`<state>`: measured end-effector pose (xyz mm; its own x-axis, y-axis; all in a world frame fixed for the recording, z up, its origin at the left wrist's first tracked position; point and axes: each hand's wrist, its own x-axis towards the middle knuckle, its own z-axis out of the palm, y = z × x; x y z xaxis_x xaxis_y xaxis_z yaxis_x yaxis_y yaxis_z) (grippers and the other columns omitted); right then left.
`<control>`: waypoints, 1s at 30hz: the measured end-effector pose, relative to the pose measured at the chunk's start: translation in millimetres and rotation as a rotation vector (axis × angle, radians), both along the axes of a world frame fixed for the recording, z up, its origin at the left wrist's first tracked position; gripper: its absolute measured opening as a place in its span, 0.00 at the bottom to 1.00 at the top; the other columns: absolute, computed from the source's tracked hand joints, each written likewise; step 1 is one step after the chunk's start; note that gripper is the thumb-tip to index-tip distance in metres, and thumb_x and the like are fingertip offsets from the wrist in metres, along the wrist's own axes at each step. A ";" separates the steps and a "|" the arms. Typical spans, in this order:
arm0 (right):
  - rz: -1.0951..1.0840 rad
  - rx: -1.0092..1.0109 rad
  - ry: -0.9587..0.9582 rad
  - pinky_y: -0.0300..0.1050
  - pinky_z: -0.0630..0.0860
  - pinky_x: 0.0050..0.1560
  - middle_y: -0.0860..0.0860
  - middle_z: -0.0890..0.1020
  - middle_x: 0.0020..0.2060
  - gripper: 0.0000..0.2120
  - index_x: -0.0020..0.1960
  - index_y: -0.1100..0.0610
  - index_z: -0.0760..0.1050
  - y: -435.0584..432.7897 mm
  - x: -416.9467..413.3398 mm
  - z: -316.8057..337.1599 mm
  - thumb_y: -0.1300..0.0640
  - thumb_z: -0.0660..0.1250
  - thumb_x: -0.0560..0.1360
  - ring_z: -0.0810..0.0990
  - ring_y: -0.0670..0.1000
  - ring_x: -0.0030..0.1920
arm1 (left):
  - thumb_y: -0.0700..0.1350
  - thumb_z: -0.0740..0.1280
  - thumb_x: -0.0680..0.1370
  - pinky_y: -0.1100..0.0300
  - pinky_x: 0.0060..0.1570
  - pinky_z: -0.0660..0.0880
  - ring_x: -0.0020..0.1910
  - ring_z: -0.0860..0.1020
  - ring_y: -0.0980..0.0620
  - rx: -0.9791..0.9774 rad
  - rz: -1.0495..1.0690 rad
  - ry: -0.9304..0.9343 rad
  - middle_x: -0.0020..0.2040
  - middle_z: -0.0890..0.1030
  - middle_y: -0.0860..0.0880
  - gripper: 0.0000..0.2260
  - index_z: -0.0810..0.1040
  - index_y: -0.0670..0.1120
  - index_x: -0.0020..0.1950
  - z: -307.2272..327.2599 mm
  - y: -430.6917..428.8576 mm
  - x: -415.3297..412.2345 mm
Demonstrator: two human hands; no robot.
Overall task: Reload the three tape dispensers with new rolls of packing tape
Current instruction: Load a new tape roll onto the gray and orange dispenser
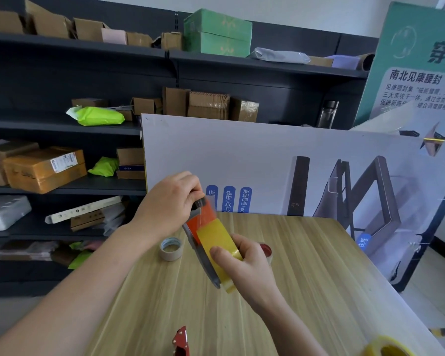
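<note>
Above the wooden table (306,278) I hold a red and grey tape dispenser (199,242) with a yellow tape roll (217,240) seated in it. My right hand (244,263) grips the roll and dispenser from the right side. My left hand (170,201) pinches the clear tape end at the dispenser's top, where the tape stretches over the red front plate. A second red dispenser (181,341) lies at the table's near edge. A yellow tape roll (387,346) sits at the bottom right corner.
An empty cardboard tape core (171,248) lies on the table left of the held dispenser. Behind my right hand a red-topped object (266,249) is partly hidden. A printed board (293,170) leans behind the table. Dark shelves (62,124) with boxes stand at left.
</note>
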<state>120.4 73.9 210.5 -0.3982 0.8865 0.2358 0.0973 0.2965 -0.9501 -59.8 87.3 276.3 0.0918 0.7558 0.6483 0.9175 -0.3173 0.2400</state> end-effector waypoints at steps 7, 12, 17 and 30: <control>0.026 0.023 -0.026 0.37 0.67 0.31 0.52 0.71 0.30 0.19 0.43 0.67 0.74 -3.7 -0.5 1.3 0.50 0.67 0.67 0.71 0.48 0.31 | 0.38 0.64 0.78 0.58 0.38 0.70 0.38 0.73 0.51 0.021 -0.076 0.103 0.37 0.76 0.49 0.06 0.75 0.41 0.41 -2.5 2.5 -3.1; 0.001 0.044 -0.044 0.39 0.67 0.30 0.51 0.70 0.29 0.18 0.41 0.66 0.73 -5.4 -0.5 -0.6 0.49 0.67 0.66 0.70 0.48 0.30 | 0.37 0.64 0.78 0.59 0.39 0.70 0.38 0.72 0.52 0.041 -0.111 0.156 0.38 0.76 0.48 0.05 0.75 0.41 0.41 -6.3 3.1 -7.2; -0.070 0.019 -0.015 0.38 0.67 0.30 0.50 0.71 0.29 0.18 0.41 0.66 0.74 -3.8 2.6 -2.6 0.50 0.68 0.65 0.71 0.47 0.31 | 0.39 0.63 0.78 0.55 0.38 0.70 0.38 0.73 0.49 0.055 -0.031 0.017 0.37 0.75 0.50 0.07 0.73 0.41 0.40 -11.7 -4.1 -13.3; 0.031 -0.050 -0.060 0.46 0.74 0.39 0.61 0.81 0.38 0.21 0.48 0.61 0.80 -4.9 -8.1 -10.9 0.42 0.74 0.70 0.78 0.49 0.36 | 0.42 0.62 0.79 0.54 0.36 0.69 0.40 0.75 0.48 -0.038 0.265 -0.183 0.38 0.77 0.50 0.07 0.74 0.45 0.41 -3.1 -3.4 -40.6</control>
<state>112.4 68.9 199.6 -0.4378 0.8836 0.1659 0.1464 0.2521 -0.9566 -100.4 83.9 273.2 -0.2273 0.7615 0.6070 0.9074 -0.0606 0.4160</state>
